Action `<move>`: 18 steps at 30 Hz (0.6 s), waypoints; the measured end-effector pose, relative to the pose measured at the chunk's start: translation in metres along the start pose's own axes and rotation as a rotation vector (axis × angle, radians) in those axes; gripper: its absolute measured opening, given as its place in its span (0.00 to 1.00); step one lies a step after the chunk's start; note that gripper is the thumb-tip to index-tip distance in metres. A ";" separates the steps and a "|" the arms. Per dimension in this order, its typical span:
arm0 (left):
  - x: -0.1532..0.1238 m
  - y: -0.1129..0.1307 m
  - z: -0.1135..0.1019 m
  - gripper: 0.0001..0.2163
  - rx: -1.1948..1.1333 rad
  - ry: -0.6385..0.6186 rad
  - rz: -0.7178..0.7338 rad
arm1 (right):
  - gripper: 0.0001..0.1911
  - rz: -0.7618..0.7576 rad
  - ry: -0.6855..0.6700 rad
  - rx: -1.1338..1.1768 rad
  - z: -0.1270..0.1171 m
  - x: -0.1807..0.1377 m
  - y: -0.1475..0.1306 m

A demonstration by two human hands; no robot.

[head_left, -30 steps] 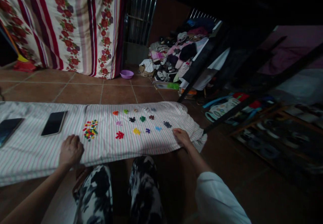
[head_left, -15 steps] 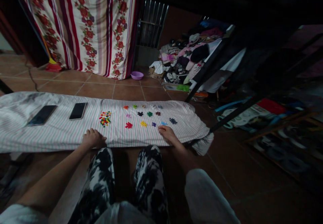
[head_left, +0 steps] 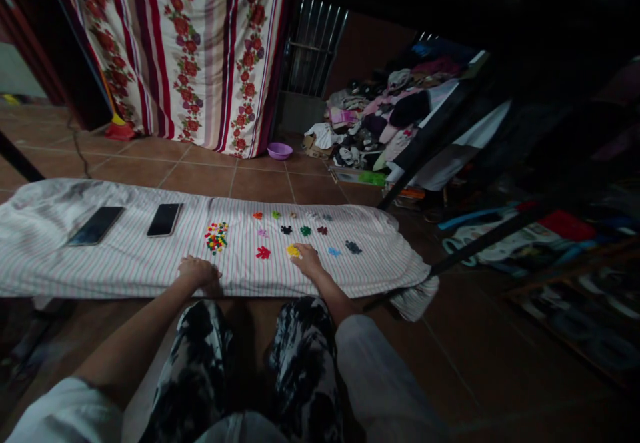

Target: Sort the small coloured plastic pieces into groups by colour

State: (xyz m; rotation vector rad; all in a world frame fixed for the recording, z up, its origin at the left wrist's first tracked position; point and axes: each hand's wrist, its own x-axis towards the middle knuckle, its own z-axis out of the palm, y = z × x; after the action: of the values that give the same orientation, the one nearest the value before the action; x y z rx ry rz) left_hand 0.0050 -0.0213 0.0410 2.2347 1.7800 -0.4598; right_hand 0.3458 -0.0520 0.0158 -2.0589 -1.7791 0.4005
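The yellow pieces point(head_left: 293, 251) lie in a small pile on the striped cloth point(head_left: 255, 282) that covers the surface, in the row nearest you. Your right hand point(head_left: 307, 260) is at this pile, palm down, with its fingers at the right side of the pieces. You cannot tell whether the fingertips grip a piece. To the left of the yellow pile, locate the red pile point(head_left: 263, 253); to the right, beyond your hand, the light blue pile point(head_left: 334, 252) and the dark grey pile point(head_left: 353, 248).

In the middle row, from left to right, identify the pink pile point(head_left: 263, 232), black pile point(head_left: 286, 230), green pile point(head_left: 305, 231) and brown pile point(head_left: 323, 230). The orange pile point(head_left: 257, 215) and lime pile point(head_left: 276, 214) lie in the far row.

Your left hand point(head_left: 199, 270) is at the near edge of the cloth, fingers bent, just below the mixed-colour pile point(head_left: 217, 238). You cannot tell whether it encloses anything. Farther left lie two phones, the nearer one point(head_left: 164, 220) and the outer one point(head_left: 97, 225). Beyond the surface, a purple basin point(head_left: 280, 151) sits on the tiled floor point(head_left: 205, 173) beside the floral curtain point(head_left: 210, 63).
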 end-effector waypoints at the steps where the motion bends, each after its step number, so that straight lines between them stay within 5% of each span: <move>1: 0.000 0.001 -0.001 0.28 0.020 -0.010 -0.019 | 0.22 0.000 -0.015 -0.023 0.002 0.003 0.000; 18: -0.001 0.005 -0.011 0.25 0.054 -0.045 -0.026 | 0.20 -0.041 -0.002 -0.061 0.018 0.024 -0.002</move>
State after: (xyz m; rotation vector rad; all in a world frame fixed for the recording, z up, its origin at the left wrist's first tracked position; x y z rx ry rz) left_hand 0.0112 -0.0189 0.0513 2.2205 1.7962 -0.5656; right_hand 0.3393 -0.0263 0.0018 -2.0601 -1.8526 0.3408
